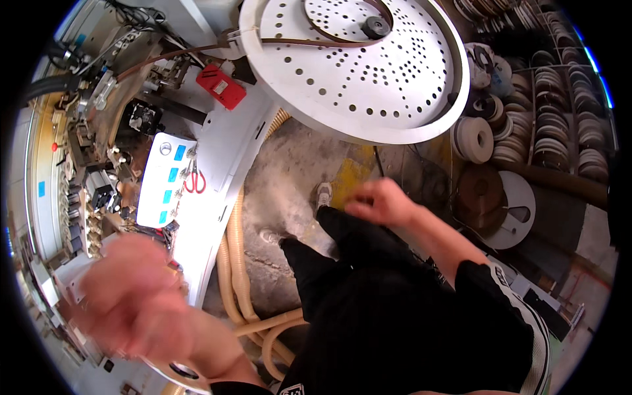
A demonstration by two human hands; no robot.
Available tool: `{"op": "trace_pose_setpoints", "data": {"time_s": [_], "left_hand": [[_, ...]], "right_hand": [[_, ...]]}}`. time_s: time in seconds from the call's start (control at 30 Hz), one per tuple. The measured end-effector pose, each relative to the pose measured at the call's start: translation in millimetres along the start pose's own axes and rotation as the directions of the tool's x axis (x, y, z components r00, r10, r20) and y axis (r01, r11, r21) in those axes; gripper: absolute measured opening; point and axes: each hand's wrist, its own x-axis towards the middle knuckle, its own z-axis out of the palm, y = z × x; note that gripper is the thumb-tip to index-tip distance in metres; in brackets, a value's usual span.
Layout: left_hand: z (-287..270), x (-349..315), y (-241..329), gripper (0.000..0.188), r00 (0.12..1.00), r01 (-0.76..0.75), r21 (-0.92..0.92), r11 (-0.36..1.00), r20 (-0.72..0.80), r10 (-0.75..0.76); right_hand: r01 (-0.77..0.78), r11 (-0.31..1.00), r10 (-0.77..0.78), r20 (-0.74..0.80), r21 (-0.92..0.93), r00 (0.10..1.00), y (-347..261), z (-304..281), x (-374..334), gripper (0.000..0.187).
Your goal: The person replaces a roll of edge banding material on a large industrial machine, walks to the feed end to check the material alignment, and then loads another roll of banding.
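Note:
At the left my left hand [135, 296] is raised near the machine bench, badly smeared by motion. Its fingers cannot be made out, nor whether they hold anything. My right hand [378, 202] hangs in the air over the floor, in front of the big round white perforated table [322, 82]. Its fingers are loosely bent and a little apart, with nothing visible in them. A brown strip [309, 41] runs from the machine onto that table and coils around a dark hub [376, 27]. Red-handled scissors [195, 180] lie beside a white panel with blue labels [153, 191].
A red box-like object [221, 86] sits on the white bench [230, 141]. Beige ribbed hoses [240, 283] lie along the floor by the bench. Racks of stacked reels [552, 125] stand at the right, with a large white disc [515, 217] below. Machine parts [102, 187] crowd the left.

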Motion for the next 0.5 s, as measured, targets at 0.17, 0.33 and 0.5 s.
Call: {"op": "trace_pose_setpoints", "data": {"time_s": [0.17, 0.33, 0.5], "left_hand": [[3.0, 66.2, 49.1, 0.031, 0.909, -0.4, 0.188, 0.897, 0.21, 0.361], [2.0, 91.1, 63.9, 0.028, 0.847, -0.509, 0.251, 0.823, 0.313, 0.429], [0.0, 121.5, 83.1, 0.025, 0.816, -0.562, 0.342, 0.753, 0.378, 0.437]], "right_hand": [[0.081, 0.99, -0.047, -0.266, 0.119, 0.963, -0.6, -81.7, 55.7, 0.019], [0.034, 0.999, -0.033, -0.322, -0.003, 0.946, 14.8, -112.0, 56.9, 0.015], [-0.064, 0.996, 0.079, -0.326, 0.055, 0.942, 43.6, -106.3, 69.9, 0.009]]}}
